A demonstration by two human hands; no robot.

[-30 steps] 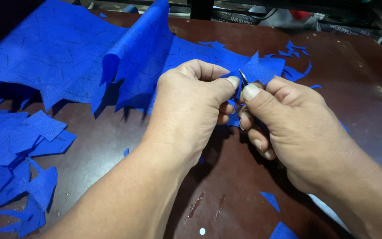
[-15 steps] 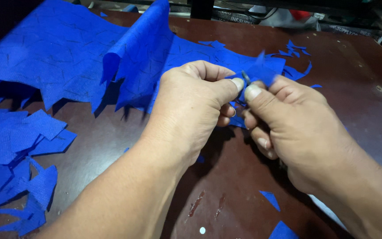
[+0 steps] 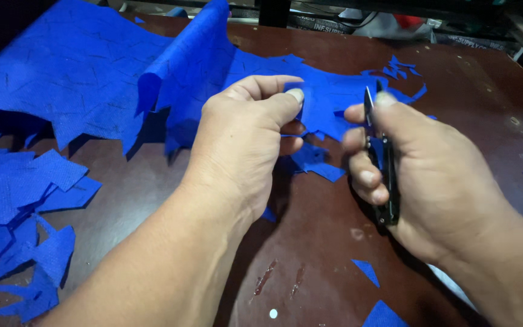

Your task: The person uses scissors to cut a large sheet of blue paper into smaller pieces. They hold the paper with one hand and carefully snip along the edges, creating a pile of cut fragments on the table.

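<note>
The thread snips (image 3: 382, 163) stand nearly upright in view, their long axis running from the black handle end low by the heel of the right hand (image 3: 419, 175) up to the blade tips, which point away from the person toward the far edge of the table (image 3: 485, 79). The blades lie close together, tips just beside the right edge of the blue fabric sheet (image 3: 92, 72). The right hand is clamped around the snips, thumb pressed along the top near the blades, the other fingers curled in on the handle from the left.

The blue fabric sheet spreads from the snips leftward and back across the table, with a raised fold standing up just left of the left hand (image 3: 243, 133). Its edge nearest the snips is ragged and cut into angular flaps. The left hand is closed in a pinch on a small flap of that edge, thumb and forefinger together on the cloth, wrist coming in from the lower left, knuckles up.

A heap of blue scraps (image 3: 19, 206) lies well to the left of the snips, and a few small blue offcuts (image 3: 367, 269) lie on the dark brown table below them.

No container shows anywhere around the snips.
</note>
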